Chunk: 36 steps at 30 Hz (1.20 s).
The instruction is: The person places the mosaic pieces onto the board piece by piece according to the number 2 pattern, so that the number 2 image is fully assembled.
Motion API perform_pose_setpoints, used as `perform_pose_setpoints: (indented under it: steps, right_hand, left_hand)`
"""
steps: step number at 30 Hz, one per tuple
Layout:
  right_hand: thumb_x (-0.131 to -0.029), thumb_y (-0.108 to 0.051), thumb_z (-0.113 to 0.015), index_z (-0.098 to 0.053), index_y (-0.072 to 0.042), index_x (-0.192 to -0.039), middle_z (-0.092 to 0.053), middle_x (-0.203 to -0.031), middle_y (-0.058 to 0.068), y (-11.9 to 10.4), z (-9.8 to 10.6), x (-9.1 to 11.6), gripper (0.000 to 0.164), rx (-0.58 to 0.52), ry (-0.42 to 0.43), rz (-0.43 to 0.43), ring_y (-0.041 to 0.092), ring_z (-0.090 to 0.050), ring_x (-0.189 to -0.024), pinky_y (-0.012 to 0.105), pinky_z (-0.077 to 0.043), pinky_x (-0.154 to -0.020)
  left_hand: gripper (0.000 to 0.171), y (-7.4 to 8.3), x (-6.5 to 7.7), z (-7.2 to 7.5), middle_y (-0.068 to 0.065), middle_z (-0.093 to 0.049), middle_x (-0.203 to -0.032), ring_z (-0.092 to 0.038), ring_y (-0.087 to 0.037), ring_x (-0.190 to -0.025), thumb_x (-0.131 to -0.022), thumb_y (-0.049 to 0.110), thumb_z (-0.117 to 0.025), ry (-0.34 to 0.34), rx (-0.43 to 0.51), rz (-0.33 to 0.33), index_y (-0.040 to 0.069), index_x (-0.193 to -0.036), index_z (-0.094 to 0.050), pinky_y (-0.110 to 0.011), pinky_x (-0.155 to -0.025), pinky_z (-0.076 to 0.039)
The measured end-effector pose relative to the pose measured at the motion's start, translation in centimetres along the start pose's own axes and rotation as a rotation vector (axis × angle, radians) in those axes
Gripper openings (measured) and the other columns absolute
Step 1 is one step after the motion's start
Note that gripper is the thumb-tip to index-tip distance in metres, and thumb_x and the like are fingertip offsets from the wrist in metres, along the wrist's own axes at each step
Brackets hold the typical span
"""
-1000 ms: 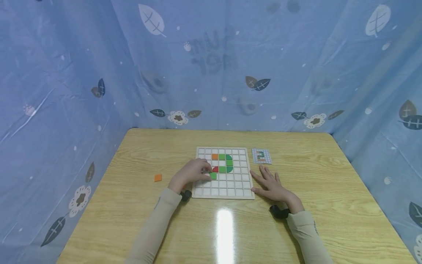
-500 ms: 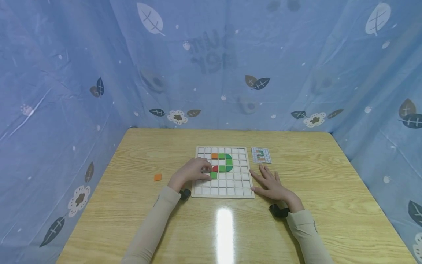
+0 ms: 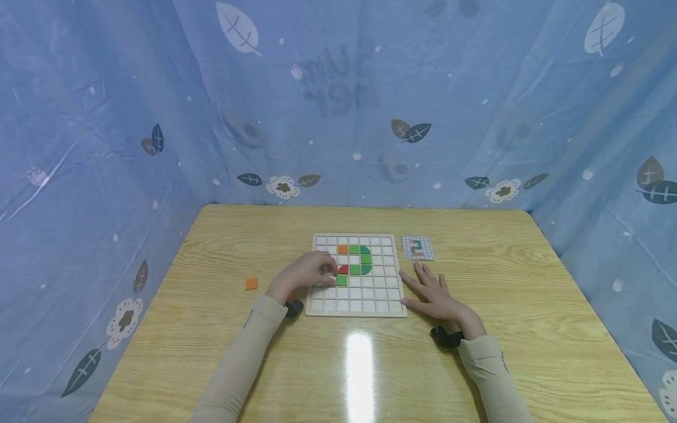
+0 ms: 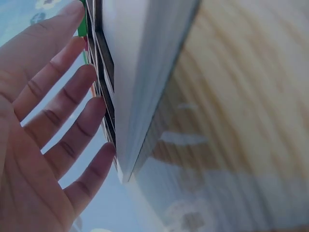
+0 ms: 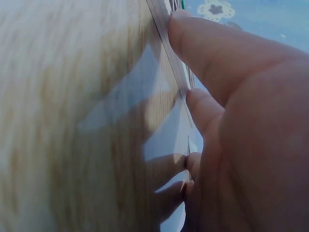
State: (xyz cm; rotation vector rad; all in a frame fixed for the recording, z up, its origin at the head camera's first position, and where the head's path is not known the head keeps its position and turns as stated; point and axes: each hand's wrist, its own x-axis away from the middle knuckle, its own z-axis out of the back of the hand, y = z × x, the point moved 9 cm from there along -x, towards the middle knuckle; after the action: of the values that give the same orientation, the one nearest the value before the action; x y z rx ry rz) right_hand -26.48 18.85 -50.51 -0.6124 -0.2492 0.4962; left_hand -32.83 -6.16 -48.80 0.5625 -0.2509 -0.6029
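Note:
A white grid board [image 3: 356, 306] lies on the table with orange, green and red tiles set in its cells. My left hand [image 3: 307, 272] is over the board's left part, its thumb and index fingertips right beside a light green tile [image 3: 342, 281] and a red rounded tile [image 3: 343, 269]. In the left wrist view the left fingers are spread and loosely bent, fingertips at the board and nothing between them. My right hand [image 3: 436, 298] lies flat with fingers spread, thumb and index fingertip at the board's right edge.
A small pattern card [image 3: 418, 248] lies right of the board. One orange tile [image 3: 251, 284] is on the table at left, and an orange piece [image 3: 291, 296] shows partly beside the left wrist. Blue patterned curtains [image 3: 338, 117] enclose the wooden table [image 3: 296, 376].
The head view has shifted slightly. Both hands stay nearly in place, and an orange piece beside the left wrist has come into view.

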Motion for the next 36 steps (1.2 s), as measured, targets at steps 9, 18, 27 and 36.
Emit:
perform_pose_setpoints:
  steps: [9, 18, 27, 36]
  right_hand:
    - [-0.093, -0.037, -0.054, -0.024, -0.016, -0.148, 0.001, -0.153, 0.022, 0.2, -0.1, -0.1, 0.066, 0.000, -0.012, -0.007, 0.043, 0.009, -0.139, 0.065, 0.014, -0.101]
    - [-0.092, -0.037, -0.054, -0.023, -0.017, -0.148, 0.001, -0.153, 0.023, 0.3, -0.2, -0.1, 0.067, -0.004, -0.012, -0.008, 0.043, 0.009, -0.139, 0.066, 0.014, -0.101]
    - [-0.093, -0.037, -0.054, -0.023, -0.016, -0.148, 0.001, -0.153, 0.022, 0.3, -0.3, -0.1, 0.067, -0.006, -0.017, -0.011, 0.043, 0.009, -0.139, 0.065, 0.014, -0.101]
    - [-0.093, -0.036, -0.053, -0.025, -0.014, -0.147, -0.002, -0.152, 0.025, 0.1, 0.0, 0.0, 0.065, -0.004, 0.006, 0.008, 0.045, 0.007, -0.138, 0.066, 0.013, -0.101]
  left_hand:
    - [0.010, 0.7, -0.4, -0.1, 0.013, -0.059, -0.092, -0.052, -0.008, -0.083, -0.081, 0.031, -0.072, -0.004, -0.030, -0.069, 0.025, -0.088, -0.067, -0.026, -0.075, -0.046]
    - [0.010, 0.8, -0.6, -0.2, 0.014, -0.059, -0.094, -0.052, -0.006, -0.088, -0.081, 0.029, -0.071, -0.010, -0.017, -0.074, 0.026, -0.091, -0.069, -0.025, -0.080, -0.045]
    - [0.014, 0.1, 0.3, 0.8, 0.010, -0.061, -0.096, -0.054, -0.007, -0.087, -0.083, 0.025, -0.070, 0.028, 0.068, -0.029, 0.020, -0.096, -0.070, -0.027, -0.078, -0.046]
    - [0.015, -2.4, 2.9, 2.3, 0.009, -0.057, -0.095, -0.053, -0.011, -0.089, -0.084, 0.027, -0.069, 0.097, 0.149, 0.078, 0.020, -0.097, -0.068, -0.032, -0.082, -0.045]
